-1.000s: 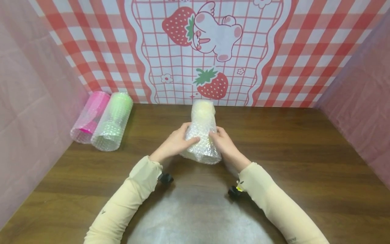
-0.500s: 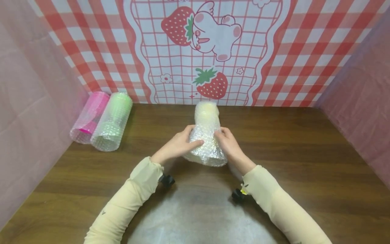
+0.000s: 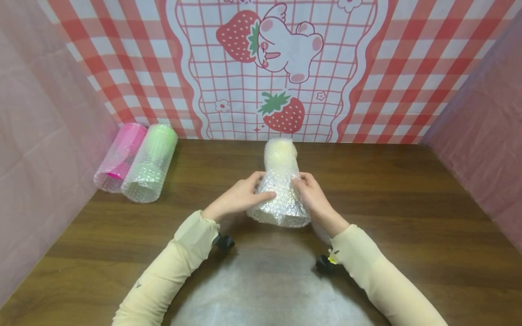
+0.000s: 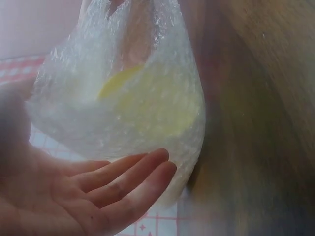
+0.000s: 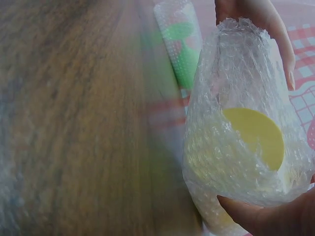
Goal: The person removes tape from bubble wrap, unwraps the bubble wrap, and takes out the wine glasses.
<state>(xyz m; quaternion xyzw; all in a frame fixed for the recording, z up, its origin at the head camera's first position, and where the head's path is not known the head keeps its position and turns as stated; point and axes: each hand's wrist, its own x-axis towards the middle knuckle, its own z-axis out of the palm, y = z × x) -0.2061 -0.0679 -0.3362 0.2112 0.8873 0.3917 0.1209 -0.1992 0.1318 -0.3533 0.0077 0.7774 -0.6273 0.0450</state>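
Note:
Near the middle of the table, a bubble-wrapped yellow item (image 3: 281,199) is held between both hands, narrow end toward the back wall and its wide, loose wrap end facing me. My left hand (image 3: 238,197) grips its left side, thumb on top. On the right side, my right hand (image 3: 316,199) grips it with the thumb on the wrap. Through the open wrap end, a round flat yellow face (image 5: 258,140) shows in the right wrist view. The left wrist view has the left hand's fingers (image 4: 133,189) extended along the bubble wrap (image 4: 93,118). The item's full shape is hidden.
At the back left lie two bubble-wrapped rolls side by side, one pink (image 3: 124,154) and one green (image 3: 155,158). A checked strawberry cloth (image 3: 408,90) forms the back wall, with pink cloth sides. A pale glossy patch (image 3: 265,290) covers the table's front.
Both hands have moved the wrapped item slightly to the right and toward me, keeping their grip. The pink and green rolls have stayed put.

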